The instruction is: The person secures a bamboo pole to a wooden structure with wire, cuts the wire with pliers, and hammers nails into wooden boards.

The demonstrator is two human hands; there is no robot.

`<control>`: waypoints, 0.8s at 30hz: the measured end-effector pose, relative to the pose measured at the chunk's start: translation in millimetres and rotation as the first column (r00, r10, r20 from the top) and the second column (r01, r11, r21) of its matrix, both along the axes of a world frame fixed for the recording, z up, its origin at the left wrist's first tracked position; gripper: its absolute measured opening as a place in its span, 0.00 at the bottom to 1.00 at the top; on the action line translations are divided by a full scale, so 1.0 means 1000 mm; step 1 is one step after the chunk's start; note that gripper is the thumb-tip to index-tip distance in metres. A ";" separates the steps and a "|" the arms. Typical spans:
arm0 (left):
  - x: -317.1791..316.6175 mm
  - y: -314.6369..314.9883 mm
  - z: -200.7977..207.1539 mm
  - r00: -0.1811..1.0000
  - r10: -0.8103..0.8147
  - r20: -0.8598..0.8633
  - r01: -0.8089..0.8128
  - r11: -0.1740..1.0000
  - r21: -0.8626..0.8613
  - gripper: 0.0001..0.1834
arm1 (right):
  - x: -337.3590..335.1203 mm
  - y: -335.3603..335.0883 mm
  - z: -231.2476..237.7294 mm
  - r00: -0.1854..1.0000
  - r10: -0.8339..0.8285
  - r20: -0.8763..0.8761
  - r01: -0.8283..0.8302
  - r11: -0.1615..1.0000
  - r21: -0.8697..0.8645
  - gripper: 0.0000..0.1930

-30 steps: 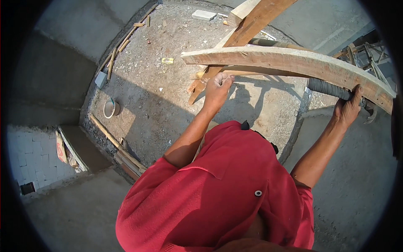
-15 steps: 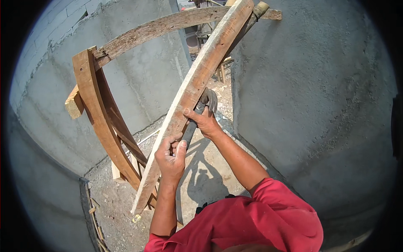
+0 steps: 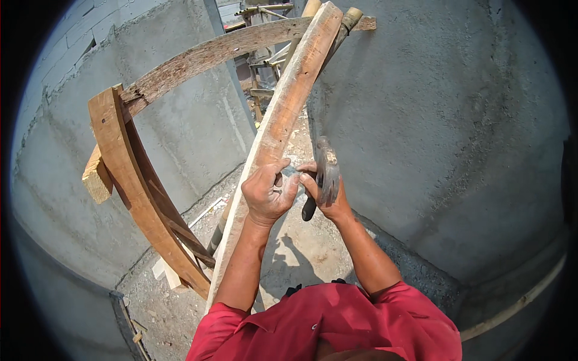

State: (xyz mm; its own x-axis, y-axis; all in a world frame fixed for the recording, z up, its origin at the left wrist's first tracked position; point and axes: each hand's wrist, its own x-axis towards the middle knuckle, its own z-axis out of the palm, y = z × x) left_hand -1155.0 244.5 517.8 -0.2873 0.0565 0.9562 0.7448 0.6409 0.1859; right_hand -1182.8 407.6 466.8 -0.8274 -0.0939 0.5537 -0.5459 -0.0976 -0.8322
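A claw hammer (image 3: 329,171) is in my right hand (image 3: 337,201), its metal head turned up and the dark end of its handle showing below. My left hand (image 3: 265,194) is closed, fingers curled and thumb pressed in, just left of the hammer. Between the fingertips of both hands shows something small and greyish, too small to name. Behind my left hand a long wooden beam (image 3: 283,129) slants from upper right to lower left, and that wrist lies against or just over it; contact cannot be told.
A curved timber (image 3: 135,180) stands on the left, joined at its top to a rough plank (image 3: 211,53) running across the back. A bamboo pole (image 3: 344,30) sits by the beam's upper end. Grey plastered walls (image 3: 421,132) surround the dusty floor (image 3: 162,313).
The hammer has come away from the beam to the right and turned in my right hand. My left hand has moved up and right, close to my right fingers. The view has shifted slightly.
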 end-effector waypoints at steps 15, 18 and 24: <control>0.003 -0.024 -0.008 0.937 -0.328 0.122 0.301 0.934 0.195 0.54 | 0.040 -0.058 0.027 0.947 -0.098 -0.305 0.077 0.994 -0.080 0.25; 0.006 -0.016 0.002 0.918 -0.371 0.142 0.347 0.922 0.169 0.54 | 0.045 -0.040 0.035 0.919 -0.092 -0.383 0.129 0.989 0.071 0.20; 0.008 -0.016 -0.001 0.939 -0.262 0.221 0.259 0.965 0.044 0.52 | 0.037 -0.017 0.042 0.897 0.004 -0.442 0.103 0.971 0.217 0.10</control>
